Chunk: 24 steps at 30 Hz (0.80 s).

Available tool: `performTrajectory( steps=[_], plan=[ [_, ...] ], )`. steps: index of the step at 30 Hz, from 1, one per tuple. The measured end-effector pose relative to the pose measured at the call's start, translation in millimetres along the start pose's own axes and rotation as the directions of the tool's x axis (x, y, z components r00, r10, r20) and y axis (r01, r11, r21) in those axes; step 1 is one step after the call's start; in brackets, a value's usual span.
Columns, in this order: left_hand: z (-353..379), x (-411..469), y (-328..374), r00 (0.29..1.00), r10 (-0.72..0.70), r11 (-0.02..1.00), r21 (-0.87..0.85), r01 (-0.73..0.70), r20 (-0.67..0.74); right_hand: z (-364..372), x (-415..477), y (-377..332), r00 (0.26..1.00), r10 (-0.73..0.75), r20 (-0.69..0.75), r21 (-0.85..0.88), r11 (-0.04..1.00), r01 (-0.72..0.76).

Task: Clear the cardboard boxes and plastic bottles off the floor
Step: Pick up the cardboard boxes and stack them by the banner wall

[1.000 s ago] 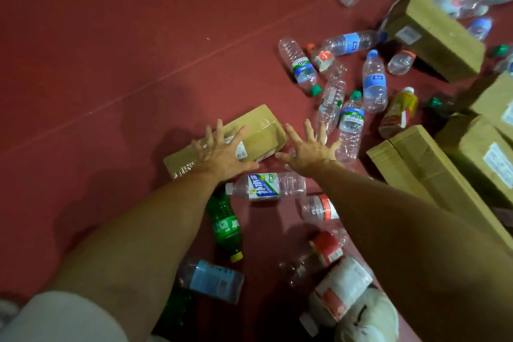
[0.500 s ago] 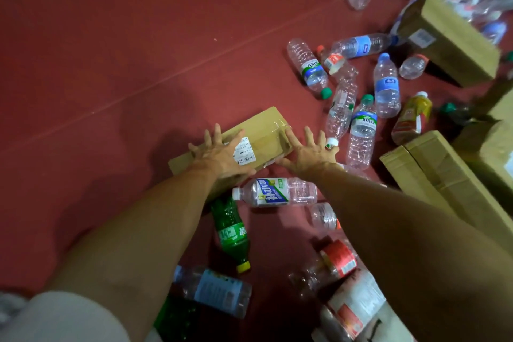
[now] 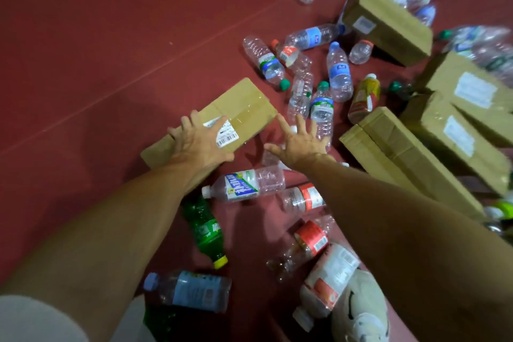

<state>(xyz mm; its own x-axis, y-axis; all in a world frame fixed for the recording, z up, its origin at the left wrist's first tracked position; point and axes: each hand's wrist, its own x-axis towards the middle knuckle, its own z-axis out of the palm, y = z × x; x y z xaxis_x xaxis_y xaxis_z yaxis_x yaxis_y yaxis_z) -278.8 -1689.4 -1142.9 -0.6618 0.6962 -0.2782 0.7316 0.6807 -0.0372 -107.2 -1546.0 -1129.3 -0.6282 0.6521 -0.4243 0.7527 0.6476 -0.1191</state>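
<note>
A small taped cardboard box [image 3: 244, 108] with a barcode label lies on the red floor [image 3: 97, 36]. My left hand [image 3: 198, 141] rests on its near half, fingers curled over the far long edge and thumb on top. My right hand [image 3: 301, 144] hovers beside the box's right end with fingers spread, holding nothing; its index finger points at the box corner. Just below both hands lies a clear bottle with a green-and-white label [image 3: 244, 184]. A green bottle [image 3: 206, 230] lies under my left forearm.
Several clear bottles [image 3: 337, 72] are scattered beyond my right hand. Long cardboard boxes [image 3: 394, 153] lie stacked on the right, with another box [image 3: 388, 22] at top right. More bottles [image 3: 191, 290] and a pale rounded thing [image 3: 361, 311] lie near my body. Bare floor spreads to the left.
My left hand has slid further over the box and its fingers now hook the far edge. My right hand has stayed spread by the box's right end. The view has shifted slightly.
</note>
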Motion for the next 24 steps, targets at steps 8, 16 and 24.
performTrajectory(
  steps=[8,16,24],
  plan=[
    [-39.1,3.1,101.5,0.992,0.121,0.986,-0.109,-0.122,-0.016,-17.6,-30.4,106.3,0.978,0.199,-0.069,0.024,0.980,-0.198],
    [-17.7,0.2,194.0,0.980,0.183,0.979,-0.102,-0.175,0.072,-13.2,-49.9,189.1,0.938,0.344,-0.049,0.026,0.939,-0.343],
    [-9.6,8.8,208.5,0.985,0.142,0.989,-0.040,-0.139,0.101,4.4,-43.4,219.8,0.940,0.342,0.012,-0.055,0.938,-0.341]
  ],
)
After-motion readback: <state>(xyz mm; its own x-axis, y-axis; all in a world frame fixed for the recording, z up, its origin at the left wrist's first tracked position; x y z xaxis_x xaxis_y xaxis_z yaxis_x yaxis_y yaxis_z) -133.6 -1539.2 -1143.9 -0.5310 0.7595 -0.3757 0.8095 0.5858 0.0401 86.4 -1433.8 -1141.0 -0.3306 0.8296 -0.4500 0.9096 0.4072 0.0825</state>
